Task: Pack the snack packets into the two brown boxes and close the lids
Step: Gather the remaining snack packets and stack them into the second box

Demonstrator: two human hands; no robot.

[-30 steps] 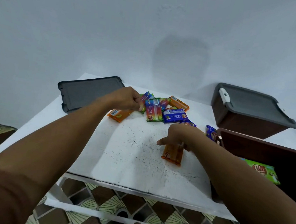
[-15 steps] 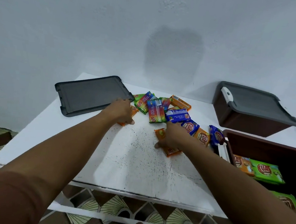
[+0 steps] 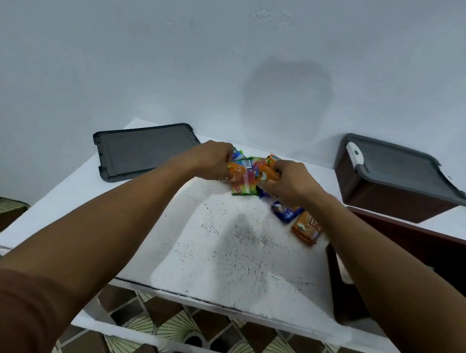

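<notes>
Snack packets (image 3: 244, 178) lie in a small heap at the far middle of the white table (image 3: 221, 252), and both my hands are on it. My left hand (image 3: 209, 161) has its fingers curled round packets on the left side of the heap, with an orange one under the fingers. My right hand (image 3: 290, 181) grips packets on the right side in the same way, so the two hands nearly meet over the heap. Just beside my right wrist a blue packet (image 3: 284, 212) and an orange packet (image 3: 306, 230) lie flat on the table, apart from the heap. The open brown box (image 3: 428, 245) stands at the right edge, near these two; what is inside I cannot tell, because my right arm covers it. Behind it the second brown box (image 3: 390, 204) is closed with its grey lid (image 3: 398, 168), which has a white latch (image 3: 354, 154). The other grey lid (image 3: 142, 150) lies flat at the far left of the table.
</notes>
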